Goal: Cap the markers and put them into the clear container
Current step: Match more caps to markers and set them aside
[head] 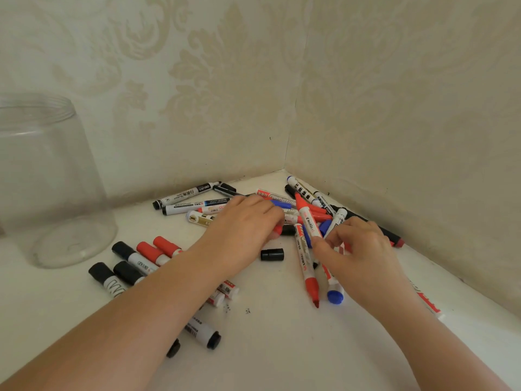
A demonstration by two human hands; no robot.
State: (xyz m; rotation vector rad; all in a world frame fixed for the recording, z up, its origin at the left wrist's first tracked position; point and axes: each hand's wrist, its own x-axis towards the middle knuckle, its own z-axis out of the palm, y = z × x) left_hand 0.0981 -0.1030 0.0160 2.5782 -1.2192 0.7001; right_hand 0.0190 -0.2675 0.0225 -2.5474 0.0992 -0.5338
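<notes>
Several red, black and blue markers lie scattered on a white table (282,334) in a wall corner. My right hand (363,249) pinches an uncapped red marker (308,218) by its lower end, tip pointing up and away. My left hand (242,224) rests palm down on the pile, fingers curled around a red cap (277,230). A loose black cap (272,254) lies between my hands. The clear container (50,182) stands upright and empty at the far left.
Several capped red and black markers (146,255) lie in a row under my left forearm. More markers (194,201) lie along the back wall. Patterned walls close the table at the back and right.
</notes>
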